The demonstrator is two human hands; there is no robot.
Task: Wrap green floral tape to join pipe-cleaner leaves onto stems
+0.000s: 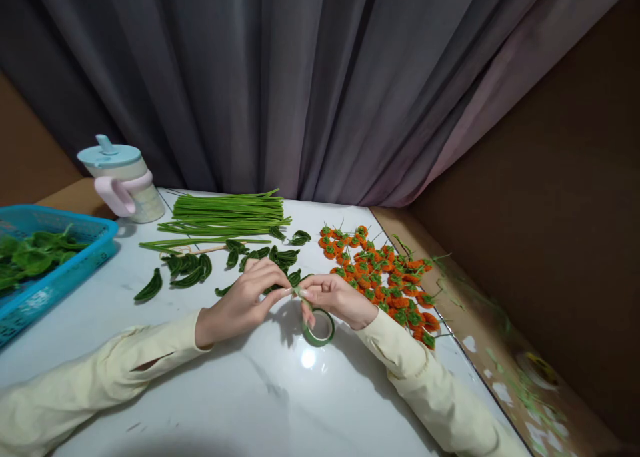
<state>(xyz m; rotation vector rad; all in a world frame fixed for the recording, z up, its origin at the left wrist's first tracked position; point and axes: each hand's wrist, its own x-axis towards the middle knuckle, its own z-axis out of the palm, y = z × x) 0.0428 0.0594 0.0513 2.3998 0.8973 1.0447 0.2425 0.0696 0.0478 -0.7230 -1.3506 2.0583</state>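
Observation:
My left hand [250,293] and my right hand [336,298] meet over the middle of the table. Thumb and forefinger of each are closed at a pale green strip of floral tape [297,291]; whether a thin stem is inside it is hidden by the fingers. Just below my right hand is the green tape roll [319,337], with its white core, close to the curled fingers. Dark green fuzzy pipe-cleaner leaves [187,270] lie behind and left of my left hand. To the right of my right hand spread several orange pipe-cleaner pieces with green tops [367,263].
Long green pipe-cleaner stems [227,210] are bundled at the table's back. A blue basket [100,233] with green leaves [35,253] sits at left, near a lidded cup [145,200]. Paper scraps [503,393] and a tape roll [537,370] lie beyond the right edge.

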